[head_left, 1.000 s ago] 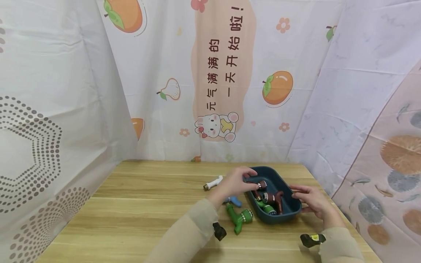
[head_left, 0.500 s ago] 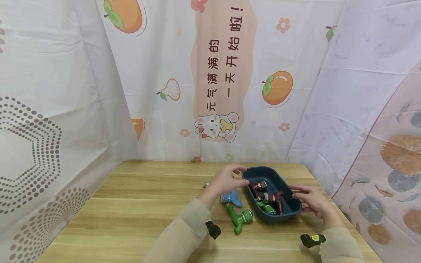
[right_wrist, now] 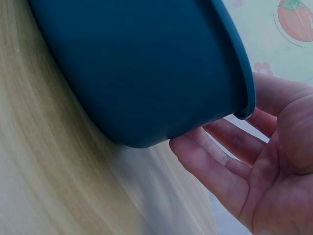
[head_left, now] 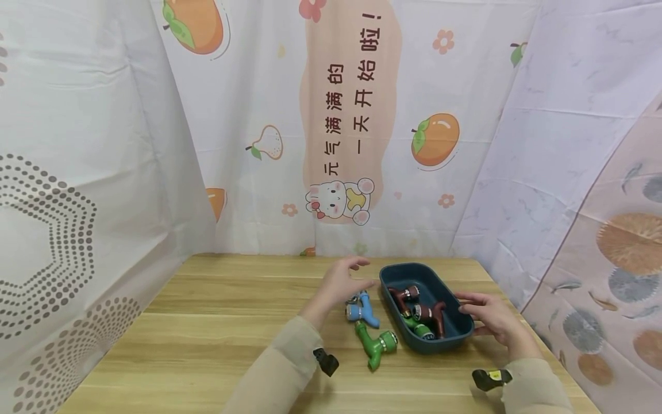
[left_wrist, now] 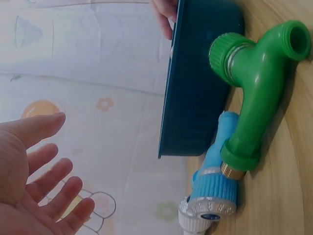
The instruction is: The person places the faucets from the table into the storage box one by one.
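Observation:
My left hand (head_left: pixel 337 285) is raised left of a dark blue plastic box (head_left: pixel 437 345), fingers spread and holding nothing. Below it lie a blue tap (head_left: pixel 368 313) and, closer to me, a green tap (head_left: pixel 373 345). A white tap (left_wrist: pixel 191 221) shows in part behind the blue one in the left wrist view. My right hand (head_left: pixel 493 315) holds the box's right side, thumb over the rim and fingers against the outer wall. Inside the box are two dark red taps (head_left: pixel 438 319) and a green tap (head_left: pixel 420 329).
The box stands on a wooden table (head_left: pixel 217 345) toward its right side. A printed curtain (head_left: pixel 258 190) hangs along the table's back edge, with more cloth at both sides. Each wrist wears a small black camera (head_left: pixel 327 362).
My left hand has drawn back leftward from over the box's left rim, uncovering the blue tap and hiding most of the white one. My right hand stays at the box.

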The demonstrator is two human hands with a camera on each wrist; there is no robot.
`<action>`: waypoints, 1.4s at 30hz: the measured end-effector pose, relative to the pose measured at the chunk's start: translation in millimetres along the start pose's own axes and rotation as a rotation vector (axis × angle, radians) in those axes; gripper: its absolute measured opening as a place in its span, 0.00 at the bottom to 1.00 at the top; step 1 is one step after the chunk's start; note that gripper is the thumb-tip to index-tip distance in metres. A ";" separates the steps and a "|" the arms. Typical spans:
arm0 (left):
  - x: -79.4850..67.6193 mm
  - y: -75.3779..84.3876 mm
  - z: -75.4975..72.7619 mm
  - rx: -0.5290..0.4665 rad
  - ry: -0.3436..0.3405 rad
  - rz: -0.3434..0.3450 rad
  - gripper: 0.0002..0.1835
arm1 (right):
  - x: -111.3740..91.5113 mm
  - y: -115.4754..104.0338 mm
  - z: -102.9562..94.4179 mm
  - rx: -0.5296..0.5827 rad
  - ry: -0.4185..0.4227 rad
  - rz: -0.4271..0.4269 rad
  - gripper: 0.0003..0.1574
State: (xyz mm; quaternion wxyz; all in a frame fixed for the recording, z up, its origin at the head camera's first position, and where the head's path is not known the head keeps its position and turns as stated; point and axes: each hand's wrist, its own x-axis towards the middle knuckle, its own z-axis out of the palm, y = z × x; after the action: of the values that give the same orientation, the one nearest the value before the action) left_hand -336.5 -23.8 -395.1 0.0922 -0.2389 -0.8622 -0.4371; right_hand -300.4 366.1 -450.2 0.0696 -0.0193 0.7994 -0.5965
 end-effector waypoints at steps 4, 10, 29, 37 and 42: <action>-1.0 -4.4 -5.1 -0.022 0.014 -0.035 0.25 | 0.3 0.0 0.3 -0.002 0.006 0.002 0.34; -0.6 -10.7 -9.7 -0.019 0.041 -0.044 0.25 | -0.7 -0.8 -0.4 -0.006 -0.006 -0.008 0.33; 1.3 -40.3 -16.1 -0.031 0.112 -0.165 0.26 | -1.0 -0.8 0.5 -0.006 0.006 -0.001 0.34; -0.1 -49.9 -17.3 -0.034 0.122 -0.203 0.26 | -1.4 -1.7 0.5 -0.009 0.002 -0.002 0.35; -0.9 -55.9 -17.0 -0.041 0.125 -0.228 0.25 | -1.6 -1.9 0.7 -0.010 0.001 -0.004 0.35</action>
State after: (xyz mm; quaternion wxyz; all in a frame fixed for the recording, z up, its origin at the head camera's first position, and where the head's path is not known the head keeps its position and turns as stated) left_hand -364.2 -65.9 -424.9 0.0905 -0.1134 -0.8673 -0.4762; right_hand -298.8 365.1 -448.5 0.0679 -0.0212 0.8022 -0.5928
